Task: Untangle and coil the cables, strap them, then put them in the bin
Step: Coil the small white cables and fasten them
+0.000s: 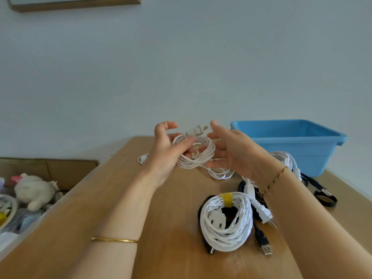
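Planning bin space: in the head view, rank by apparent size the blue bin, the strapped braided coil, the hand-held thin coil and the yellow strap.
1. blue bin
2. strapped braided coil
3. thin coil gripped by the left hand; it sits farther from the camera, so second versus third is unsure
4. yellow strap

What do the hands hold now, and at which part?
The left hand grips the thin white cable coil at its left edge, thumb across the loops. The right hand is open beside it, gripping nothing.

pale wall point(181, 67) standing behind wooden tabletop point(161, 228); framed picture edge point(76, 5) hanging top left; soft daylight falling.
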Tool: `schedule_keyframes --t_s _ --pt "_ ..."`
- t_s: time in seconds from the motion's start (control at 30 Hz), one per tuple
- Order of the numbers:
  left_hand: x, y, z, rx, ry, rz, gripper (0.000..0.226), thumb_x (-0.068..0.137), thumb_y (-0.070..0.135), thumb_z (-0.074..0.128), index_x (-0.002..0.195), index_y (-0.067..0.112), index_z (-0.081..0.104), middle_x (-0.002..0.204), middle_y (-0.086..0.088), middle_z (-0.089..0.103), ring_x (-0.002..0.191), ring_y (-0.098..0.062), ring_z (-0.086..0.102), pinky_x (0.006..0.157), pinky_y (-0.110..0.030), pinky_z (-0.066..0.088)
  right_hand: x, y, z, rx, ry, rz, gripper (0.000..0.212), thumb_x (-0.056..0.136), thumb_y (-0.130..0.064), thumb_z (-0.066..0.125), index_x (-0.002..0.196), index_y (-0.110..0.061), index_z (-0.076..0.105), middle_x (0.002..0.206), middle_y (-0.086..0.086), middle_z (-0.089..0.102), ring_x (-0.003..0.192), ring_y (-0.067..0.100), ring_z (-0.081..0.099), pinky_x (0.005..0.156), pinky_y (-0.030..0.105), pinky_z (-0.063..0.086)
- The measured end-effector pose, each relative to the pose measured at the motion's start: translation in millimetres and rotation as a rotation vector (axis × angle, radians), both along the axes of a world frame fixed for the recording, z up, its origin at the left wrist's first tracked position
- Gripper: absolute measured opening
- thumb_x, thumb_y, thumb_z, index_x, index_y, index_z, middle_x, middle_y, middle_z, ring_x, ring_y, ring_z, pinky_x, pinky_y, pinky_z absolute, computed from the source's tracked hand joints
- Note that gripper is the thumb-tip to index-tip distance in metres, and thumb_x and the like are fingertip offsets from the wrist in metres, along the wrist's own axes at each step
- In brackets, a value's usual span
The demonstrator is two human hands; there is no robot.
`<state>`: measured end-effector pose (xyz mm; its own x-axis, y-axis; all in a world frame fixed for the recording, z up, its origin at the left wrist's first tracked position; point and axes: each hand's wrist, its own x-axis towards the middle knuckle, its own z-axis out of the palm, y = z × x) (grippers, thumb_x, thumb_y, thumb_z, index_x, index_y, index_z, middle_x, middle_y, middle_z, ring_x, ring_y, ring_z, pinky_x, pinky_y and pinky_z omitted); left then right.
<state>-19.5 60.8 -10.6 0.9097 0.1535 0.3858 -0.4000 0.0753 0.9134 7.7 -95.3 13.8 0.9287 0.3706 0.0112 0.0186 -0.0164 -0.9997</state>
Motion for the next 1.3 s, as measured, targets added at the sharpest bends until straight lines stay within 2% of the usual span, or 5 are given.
schedule_keyframes --t_s 0.23,0.57,0.87,1.1,1.3 --pt "-2.3 5.7 -5.1 -0.033 0.294 -0.224 0.047 0.084 -0.02 0.046 0.115 0.014 0.04 0.12 -0.024 0.055 0.087 -0.025 0.064 0.075 -0.037 0.052 1.4 -3.2 -6.9 -0.167 -0.112 -0.022 0.031 0.083 0.003 0.066 0.113 0.004 0.057 0.101 0.029 0.066 0.071 0.024 0.068 0.062 0.028 0.06" --pt "2.6 9.9 -23.8 0.102 0.507 -0.211 0.037 0.086 -0.015 0.056 0.115 0.003 0.044 0.104 -0.018 0.061 0.087 -0.028 0.066 0.071 -0.031 0.059 9.2 11.3 -13.1 -0.734 -0.122 0.049 0.019 0.089 0.002 0.057 0.107 0.004 0.06 0.079 0.016 0.068 0.066 0.024 0.067 0.07 0.036 0.059" --pt "19.3 9.4 -61.2 0.544 0.571 -0.025 0.024 0.085 0.013 0.07 0.108 0.007 0.066 0.099 -0.007 0.066 0.081 -0.015 0.057 0.079 -0.03 0.05 27.2 21.8 -15.4 -1.092 0.123 0.148 0.031 0.092 -0.005 0.057 0.12 0.01 0.055 0.1 0.02 0.069 0.082 0.027 0.069 0.086 0.039 0.056" --pt "20.9 18.1 -58.8 0.658 0.539 0.073 0.025 0.086 0.028 0.069 0.108 0.019 0.062 0.1 0.003 0.064 0.07 -0.009 0.06 0.073 -0.027 0.047 18.5 27.2 -12.5 -1.228 -0.111 0.094 0.033 0.092 -0.006 0.056 0.123 0.004 0.054 0.125 0.019 0.059 0.116 0.034 0.057 0.1 0.042 0.044" --pt "28.5 47.0 -61.0 0.359 0.512 0.287 0.017 0.092 0.004 0.055 0.108 0.01 0.059 0.087 -0.007 0.056 0.064 -0.019 0.053 0.063 -0.026 0.051 19.2 40.5 3.7 -1.366 -0.39 0.005 0.012 0.093 -0.011 0.057 0.102 -0.003 0.061 0.122 0.017 0.062 0.106 0.028 0.061 0.091 0.032 0.046"
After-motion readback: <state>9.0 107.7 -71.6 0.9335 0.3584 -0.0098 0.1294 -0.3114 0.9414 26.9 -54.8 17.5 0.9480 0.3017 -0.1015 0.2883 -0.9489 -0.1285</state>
